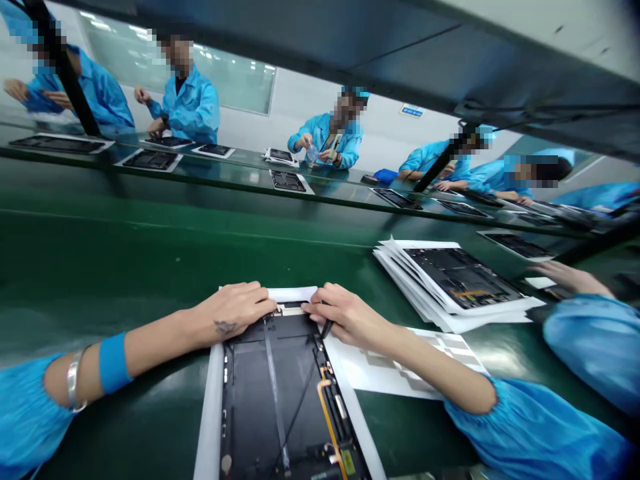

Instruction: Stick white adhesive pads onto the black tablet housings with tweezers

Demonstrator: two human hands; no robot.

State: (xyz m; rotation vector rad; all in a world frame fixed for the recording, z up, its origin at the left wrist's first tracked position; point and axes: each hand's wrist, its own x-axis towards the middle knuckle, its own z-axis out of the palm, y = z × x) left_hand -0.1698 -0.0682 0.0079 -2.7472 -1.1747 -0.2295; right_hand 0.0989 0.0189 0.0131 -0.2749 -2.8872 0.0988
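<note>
A black tablet housing (295, 387) with exposed inner parts and an orange flex cable (326, 413) lies on a white sheet (207, 413) in front of me. My left hand (240, 310) rests at its far edge, fingers closed and pressed to a pale strip (290, 311) there. Across from it, my right hand (345, 313) has its fingertips at the strip's other end. A thin black tool (327, 328) sticks out from under the right fingers; its kind is mostly hidden by the hand.
Right of the housing lies a sheet with grey stickers (440, 347). Beyond it stands a stack of housings on white sheets (460, 273). A co-worker's sleeve (595, 347) reaches in at right. More housings line the raised far bench (230, 175), where several people work. A shelf (320, 47) hangs overhead.
</note>
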